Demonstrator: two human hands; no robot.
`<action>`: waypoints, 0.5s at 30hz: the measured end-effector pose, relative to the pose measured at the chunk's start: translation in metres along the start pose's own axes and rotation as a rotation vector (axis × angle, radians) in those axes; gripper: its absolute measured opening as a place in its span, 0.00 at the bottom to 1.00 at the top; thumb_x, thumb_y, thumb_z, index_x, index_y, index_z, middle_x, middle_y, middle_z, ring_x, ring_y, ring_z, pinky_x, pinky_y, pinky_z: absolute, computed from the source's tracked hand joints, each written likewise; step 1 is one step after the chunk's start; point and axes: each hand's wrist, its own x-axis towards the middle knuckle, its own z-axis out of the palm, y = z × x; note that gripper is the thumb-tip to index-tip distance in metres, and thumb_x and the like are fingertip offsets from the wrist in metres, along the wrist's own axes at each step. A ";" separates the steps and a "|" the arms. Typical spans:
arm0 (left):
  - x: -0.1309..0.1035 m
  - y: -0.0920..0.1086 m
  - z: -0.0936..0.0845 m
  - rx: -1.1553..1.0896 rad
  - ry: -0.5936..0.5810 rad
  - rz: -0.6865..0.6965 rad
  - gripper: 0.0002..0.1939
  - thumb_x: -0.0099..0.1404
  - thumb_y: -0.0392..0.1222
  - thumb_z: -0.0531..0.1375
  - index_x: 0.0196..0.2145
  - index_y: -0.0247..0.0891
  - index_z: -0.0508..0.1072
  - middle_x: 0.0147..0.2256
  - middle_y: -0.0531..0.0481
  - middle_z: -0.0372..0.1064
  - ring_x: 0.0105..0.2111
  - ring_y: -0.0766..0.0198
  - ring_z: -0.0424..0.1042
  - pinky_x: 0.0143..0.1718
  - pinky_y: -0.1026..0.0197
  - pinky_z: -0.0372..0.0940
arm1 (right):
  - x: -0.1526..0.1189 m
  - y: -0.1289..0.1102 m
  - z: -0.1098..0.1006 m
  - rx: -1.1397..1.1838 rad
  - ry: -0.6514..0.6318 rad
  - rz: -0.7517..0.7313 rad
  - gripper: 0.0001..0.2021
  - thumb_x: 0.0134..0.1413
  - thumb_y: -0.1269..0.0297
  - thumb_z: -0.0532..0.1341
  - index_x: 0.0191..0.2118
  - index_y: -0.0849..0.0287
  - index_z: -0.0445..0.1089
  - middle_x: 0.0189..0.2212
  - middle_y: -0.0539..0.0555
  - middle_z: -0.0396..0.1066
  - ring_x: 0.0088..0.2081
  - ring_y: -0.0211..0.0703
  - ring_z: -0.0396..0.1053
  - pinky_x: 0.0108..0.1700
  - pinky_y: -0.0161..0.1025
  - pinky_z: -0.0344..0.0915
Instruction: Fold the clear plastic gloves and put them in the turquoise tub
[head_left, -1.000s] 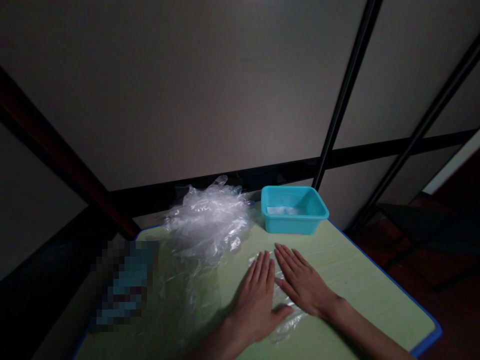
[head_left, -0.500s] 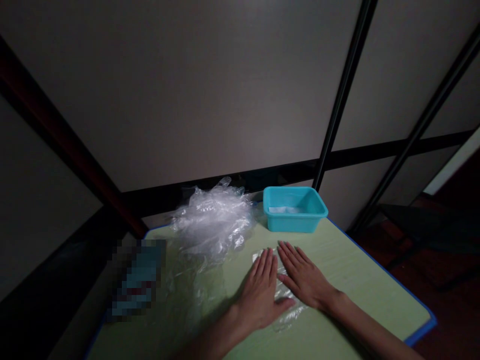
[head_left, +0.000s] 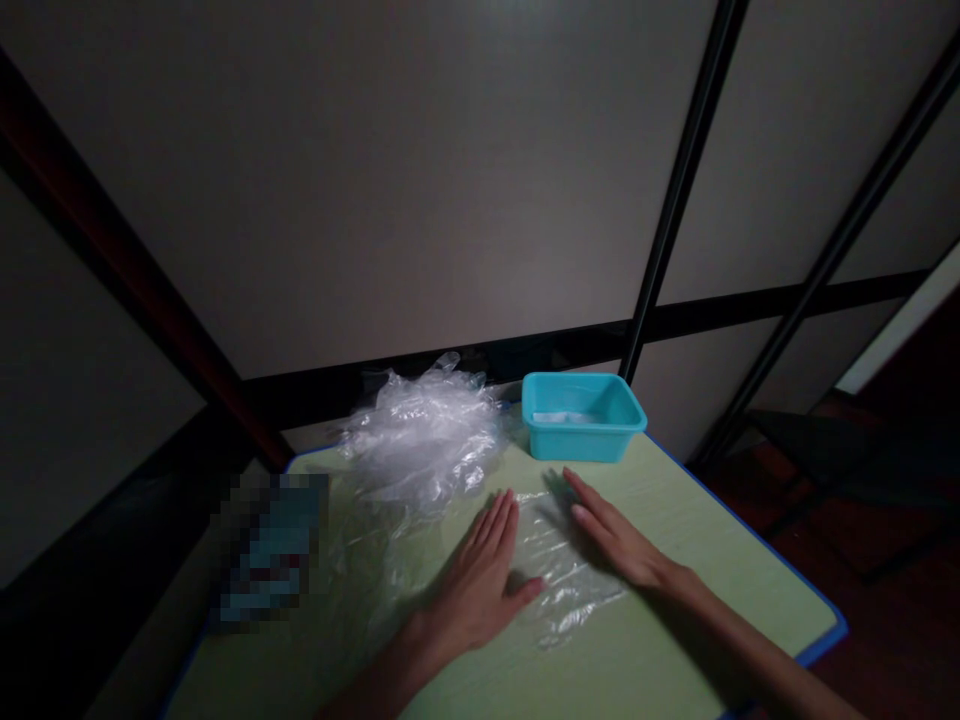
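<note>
A clear, crinkled plastic piece [head_left: 566,575] lies spread on the pale green table between my hands. My left hand [head_left: 480,585] is flat at its left side, fingers stretched forward and thumb out toward the plastic. Turned on edge, my right hand [head_left: 619,535] is over the plastic's right side with fingers extended, seemingly raised a little, holding nothing. Behind my left hand sits a heap of clear plastic [head_left: 431,435]. A turquoise bin [head_left: 577,443] with something white inside stands beyond my right hand.
A pixelated, bluish item [head_left: 274,550] lies at the left of the green table [head_left: 712,560], which has a blue edge. Light panels with dark strips rise behind the table. A dark chair [head_left: 840,465] stands at the right.
My hands have moved apart, the left one to the left, and the right one has tilted onto its edge. More of the plastic piece between them shows.
</note>
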 end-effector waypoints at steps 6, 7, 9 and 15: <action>0.010 -0.003 -0.013 -1.093 0.035 -0.132 0.27 0.63 0.56 0.44 0.46 0.34 0.68 0.50 0.41 0.64 0.51 0.53 0.61 0.54 0.52 0.51 | 0.000 -0.013 -0.020 0.500 -0.037 0.027 0.28 0.58 0.46 0.39 0.23 0.61 0.64 0.22 0.53 0.67 0.29 0.42 0.66 0.39 0.41 0.62; 0.015 0.000 -0.012 -1.166 0.003 -0.135 0.29 0.63 0.59 0.43 0.43 0.33 0.69 0.47 0.40 0.67 0.48 0.51 0.65 0.52 0.51 0.55 | 0.001 -0.012 -0.018 0.508 -0.050 0.029 0.28 0.57 0.45 0.41 0.21 0.60 0.63 0.19 0.51 0.64 0.27 0.41 0.65 0.37 0.40 0.62; 0.023 0.006 -0.005 -1.255 -0.036 -0.143 0.30 0.61 0.61 0.45 0.42 0.32 0.70 0.45 0.38 0.68 0.45 0.48 0.68 0.48 0.49 0.58 | 0.004 -0.009 -0.011 0.505 -0.065 0.034 0.29 0.55 0.43 0.42 0.17 0.60 0.60 0.15 0.49 0.60 0.24 0.39 0.62 0.34 0.38 0.61; 0.032 0.011 0.017 -1.395 -0.076 -0.184 0.29 0.57 0.60 0.53 0.42 0.30 0.70 0.44 0.39 0.68 0.44 0.46 0.68 0.48 0.48 0.56 | 0.009 0.009 0.003 0.494 -0.090 0.071 0.29 0.55 0.42 0.43 0.15 0.60 0.58 0.11 0.46 0.54 0.16 0.33 0.53 0.24 0.33 0.54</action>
